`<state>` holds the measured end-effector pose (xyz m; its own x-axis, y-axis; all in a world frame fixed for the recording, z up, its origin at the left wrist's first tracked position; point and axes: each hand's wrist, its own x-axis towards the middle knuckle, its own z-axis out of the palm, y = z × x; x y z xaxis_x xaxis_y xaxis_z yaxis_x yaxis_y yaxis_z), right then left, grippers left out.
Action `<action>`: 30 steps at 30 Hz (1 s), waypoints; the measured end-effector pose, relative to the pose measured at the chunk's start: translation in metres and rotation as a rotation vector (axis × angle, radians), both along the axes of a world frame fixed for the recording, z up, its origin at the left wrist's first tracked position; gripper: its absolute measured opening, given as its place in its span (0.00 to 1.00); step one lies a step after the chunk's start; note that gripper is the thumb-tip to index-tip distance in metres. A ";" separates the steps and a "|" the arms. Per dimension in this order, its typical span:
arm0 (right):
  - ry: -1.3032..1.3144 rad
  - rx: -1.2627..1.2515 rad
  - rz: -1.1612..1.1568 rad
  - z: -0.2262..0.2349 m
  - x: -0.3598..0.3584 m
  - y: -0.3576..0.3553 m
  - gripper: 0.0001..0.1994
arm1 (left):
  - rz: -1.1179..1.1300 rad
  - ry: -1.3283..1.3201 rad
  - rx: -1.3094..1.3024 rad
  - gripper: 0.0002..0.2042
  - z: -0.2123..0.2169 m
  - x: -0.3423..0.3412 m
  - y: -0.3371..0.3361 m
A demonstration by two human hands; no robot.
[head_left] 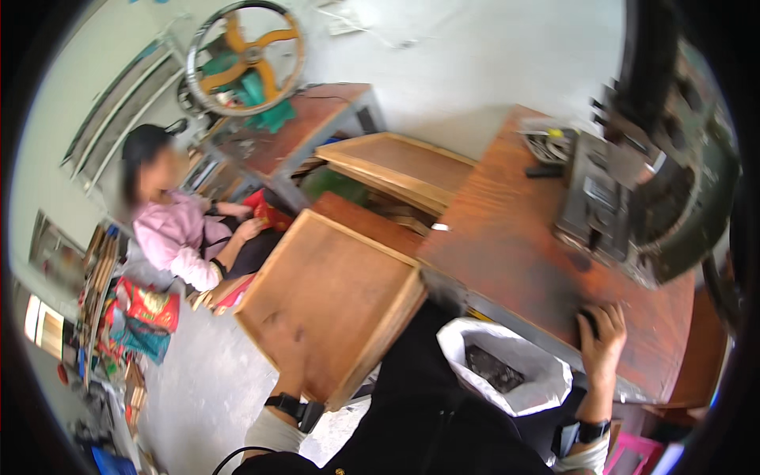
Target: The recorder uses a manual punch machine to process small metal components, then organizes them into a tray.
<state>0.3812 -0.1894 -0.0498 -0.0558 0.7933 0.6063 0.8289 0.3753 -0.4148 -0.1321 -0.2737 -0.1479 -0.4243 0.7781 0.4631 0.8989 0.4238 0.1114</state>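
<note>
My left hand (286, 370) grips the near lower edge of a shallow wooden tray (332, 285). The tray is tilted, and its far corner leans against the rusty red metal table (507, 245). My right hand (603, 336) rests on the table's near edge, fingers curled over a small dark piece (586, 318). A white plastic bag (507, 366) holding dark metal pieces sits open in my lap between the two hands. Both wrists wear dark watches.
A grey-green press machine (633, 198) stands on the table's right half. A second wooden tray (404, 166) lies beyond. Another person in a pink top (178, 237) sits at the left beside a bench carrying a large handwheel (245, 55). Colourful bags clutter the floor at left.
</note>
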 end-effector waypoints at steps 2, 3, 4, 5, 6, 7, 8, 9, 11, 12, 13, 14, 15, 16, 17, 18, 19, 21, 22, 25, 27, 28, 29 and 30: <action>0.036 -0.010 0.010 -0.001 -0.003 0.002 0.06 | 0.543 -0.052 0.089 0.25 -0.022 -0.035 -0.042; 0.067 -0.022 0.017 0.000 -0.005 0.004 0.06 | 0.662 -0.290 0.123 0.26 -0.051 -0.060 -0.064; 0.030 -0.012 0.023 0.001 -0.007 0.004 0.06 | 0.762 -0.538 0.156 0.26 -0.076 -0.078 -0.080; 0.027 -0.006 0.030 0.001 -0.007 0.005 0.06 | 0.766 -0.542 0.162 0.26 -0.081 -0.076 -0.088; 0.021 -0.012 0.010 -0.001 -0.008 0.005 0.06 | 0.608 -0.931 0.293 0.25 -0.085 -0.074 -0.092; 0.016 -0.016 -0.012 -0.001 -0.007 0.004 0.05 | 0.417 -1.309 0.419 0.23 -0.088 -0.073 -0.095; 0.016 -0.002 -0.011 -0.001 -0.008 0.005 0.05 | 0.409 -1.312 0.431 0.23 -0.089 -0.073 -0.095; 0.020 -0.012 0.000 -0.001 -0.008 0.005 0.05 | 0.471 -1.190 0.415 0.21 -0.087 -0.075 -0.096; 0.019 -0.008 -0.007 0.002 -0.008 0.004 0.05 | 0.536 -1.056 0.440 0.15 -0.075 -0.078 -0.089; 0.016 -0.020 0.002 0.001 -0.007 0.003 0.06 | 0.475 -1.086 0.485 0.14 -0.053 -0.073 -0.087; 0.016 -0.033 0.024 -0.002 -0.007 0.004 0.06 | 0.427 -1.110 0.538 0.13 -0.027 -0.065 -0.087; 0.012 -0.021 0.033 -0.002 -0.006 0.004 0.06 | 0.356 -1.209 0.636 0.14 0.001 -0.056 -0.083; 0.011 -0.016 0.029 -0.002 -0.005 0.004 0.06 | 0.279 -1.305 0.730 0.16 0.028 -0.047 -0.078; 0.026 -0.018 0.020 -0.003 -0.006 0.003 0.06 | 0.249 -1.308 0.716 0.17 0.052 -0.043 -0.079; 0.038 -0.020 0.007 -0.002 -0.006 0.002 0.06 | 0.217 -1.314 0.700 0.19 0.073 -0.040 -0.080; 0.039 -0.010 0.018 -0.001 -0.008 0.002 0.06 | 0.229 -1.256 0.649 0.21 0.088 -0.036 -0.082; 0.035 -0.006 0.007 0.001 -0.007 0.003 0.06 | 0.217 -1.216 0.682 0.21 0.099 -0.033 -0.080; 0.006 -0.010 0.040 0.003 -0.006 0.003 0.06 | 0.121 -1.216 0.737 0.21 0.122 -0.033 -0.086; 0.022 -0.012 0.017 0.003 -0.006 0.002 0.06 | 0.123 -1.221 0.729 0.21 0.136 -0.035 -0.085; 0.032 0.007 0.035 0.003 -0.008 0.004 0.06 | 0.035 -1.267 0.760 0.22 0.178 -0.033 -0.082; 0.025 0.007 0.034 0.001 -0.008 0.004 0.06 | -0.006 -1.246 0.841 0.22 0.199 -0.028 -0.065; 0.025 0.005 0.037 0.000 -0.009 0.004 0.06 | -0.006 -1.252 0.838 0.22 0.203 -0.027 -0.050; 0.028 0.001 0.039 0.000 -0.008 0.005 0.06 | -0.048 -1.273 0.888 0.21 0.212 -0.022 -0.034; 0.018 0.008 0.024 -0.001 -0.008 0.004 0.06 | -0.099 -1.314 0.930 0.20 0.213 -0.025 -0.012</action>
